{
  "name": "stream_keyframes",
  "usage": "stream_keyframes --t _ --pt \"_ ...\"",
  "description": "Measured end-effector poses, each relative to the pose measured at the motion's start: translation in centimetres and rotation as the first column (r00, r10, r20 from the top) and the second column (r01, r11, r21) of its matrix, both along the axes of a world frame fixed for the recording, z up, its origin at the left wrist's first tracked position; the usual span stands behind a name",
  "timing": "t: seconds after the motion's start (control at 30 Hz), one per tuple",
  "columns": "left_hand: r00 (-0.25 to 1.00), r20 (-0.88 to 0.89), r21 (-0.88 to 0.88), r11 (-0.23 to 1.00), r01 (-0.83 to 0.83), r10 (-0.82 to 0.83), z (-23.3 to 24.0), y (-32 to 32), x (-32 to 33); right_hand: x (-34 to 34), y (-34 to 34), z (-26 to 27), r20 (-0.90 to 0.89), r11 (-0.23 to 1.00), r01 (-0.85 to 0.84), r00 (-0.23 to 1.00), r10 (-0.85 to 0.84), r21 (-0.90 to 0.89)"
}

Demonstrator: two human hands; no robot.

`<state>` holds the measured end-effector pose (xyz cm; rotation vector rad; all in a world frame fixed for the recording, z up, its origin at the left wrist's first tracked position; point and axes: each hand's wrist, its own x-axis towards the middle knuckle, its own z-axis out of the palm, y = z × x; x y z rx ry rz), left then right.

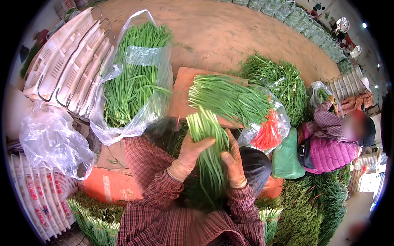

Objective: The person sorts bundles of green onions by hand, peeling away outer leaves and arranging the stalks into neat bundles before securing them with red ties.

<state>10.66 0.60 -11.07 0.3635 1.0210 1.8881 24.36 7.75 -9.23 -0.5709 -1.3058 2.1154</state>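
Both my gloved hands hold one bunch of green garlic chives (pixel 212 153) in front of my lap, its pale cut ends pointing away from me. My left hand (pixel 189 156) grips the bunch from the left, with the thumb laid across the stems. From the right, my right hand (pixel 234 163) presses against it, thumb towards me. Just beyond lies a larger pile of loose chives (pixel 227 95) on a reddish-brown board (pixel 181 104), pale ends to the left. Red ties (pixel 267 132) lie in a heap at the board's right, by clear plastic.
An open clear bag of chives (pixel 135 83) stands at left beside stacked white plastic crates (pixel 67 61). A crumpled plastic bag (pixel 55 141) lies nearer. More loose greens (pixel 274 83) are heaped at right, near a seated person (pixel 332 150). Tied bunches (pixel 95 221) stand behind me.
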Motion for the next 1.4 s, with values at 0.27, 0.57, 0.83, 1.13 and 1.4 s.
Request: stream_keyframes --t 0.27,0.57,0.83,1.13,1.4 --pt "0.994 0.011 0.083 0.99 0.111 -0.112 0.0 -0.2 0.2 -0.5 0.5 -0.5 0.035 0.997 0.077 0.996 -0.078 0.029" --pt "0.99 -0.021 0.008 0.99 0.139 -0.139 -0.9 -0.5 1.4 -1.2 1.1 -0.1 0.191 0.885 0.268 0.914 -0.358 0.381" --pt "0.997 0.026 0.05 0.997 0.066 -0.067 -2.4 0.3 3.2 -1.0 0.9 -0.1 0.158 0.888 0.299 0.915 -0.37 0.349" --pt "0.998 0.01 -0.007 0.998 0.068 -0.068 -3.0 0.4 3.5 -1.1 1.8 -0.7 0.149 0.75 0.279 0.882 -0.448 0.6" --pt "0.995 0.059 0.022 0.997 0.08 -0.081 -2.9 0.5 3.5 -1.4 2.3 1.2 0.108 0.68 0.325 0.852 -0.512 0.658"
